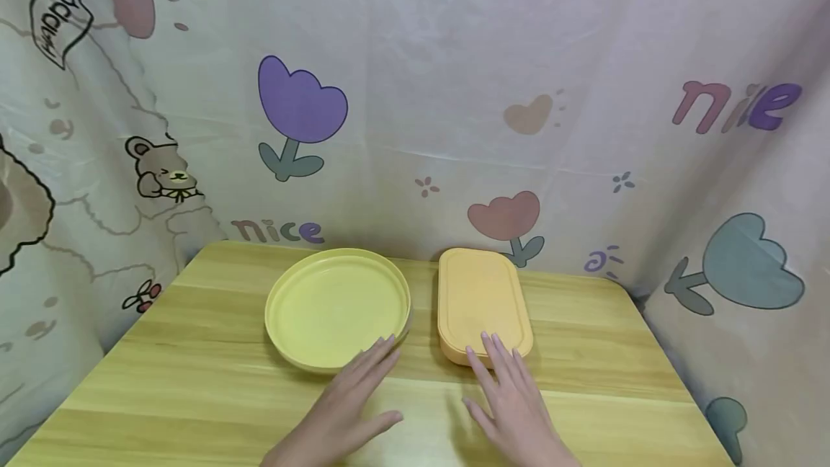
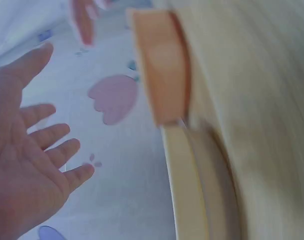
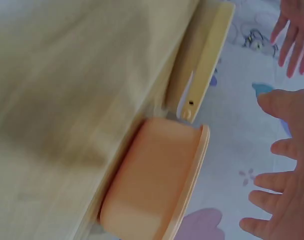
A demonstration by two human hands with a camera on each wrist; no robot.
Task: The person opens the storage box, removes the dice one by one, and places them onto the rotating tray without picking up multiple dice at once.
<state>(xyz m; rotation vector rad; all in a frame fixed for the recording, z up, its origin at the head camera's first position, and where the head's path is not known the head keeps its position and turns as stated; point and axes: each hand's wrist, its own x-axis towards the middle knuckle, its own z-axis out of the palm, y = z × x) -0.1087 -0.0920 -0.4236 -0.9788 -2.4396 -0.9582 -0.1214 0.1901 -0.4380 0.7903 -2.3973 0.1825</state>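
A round yellow container point(image 1: 337, 308) with a flat, rimmed top sits on the left half of the table. To its right stands an orange rectangular box point(image 1: 483, 298) with rounded corners and a lid. My left hand point(image 1: 346, 406), fingers extended and thumb spread, is in front of the round container, its fingertips overlapping the near right rim in the head view. My right hand point(image 1: 512, 409) has its fingers spread, with the fingertips over the near end of the box. Both palms hold nothing. In the right wrist view the box point(image 3: 152, 180) shows its plain side wall below the lid's edge.
The wood-grain table point(image 1: 194, 380) runs up to a pale curtain point(image 1: 402, 92) printed with tulips, bears and words, which hangs behind it and along both sides. A narrow strip of tabletop separates the two containers.
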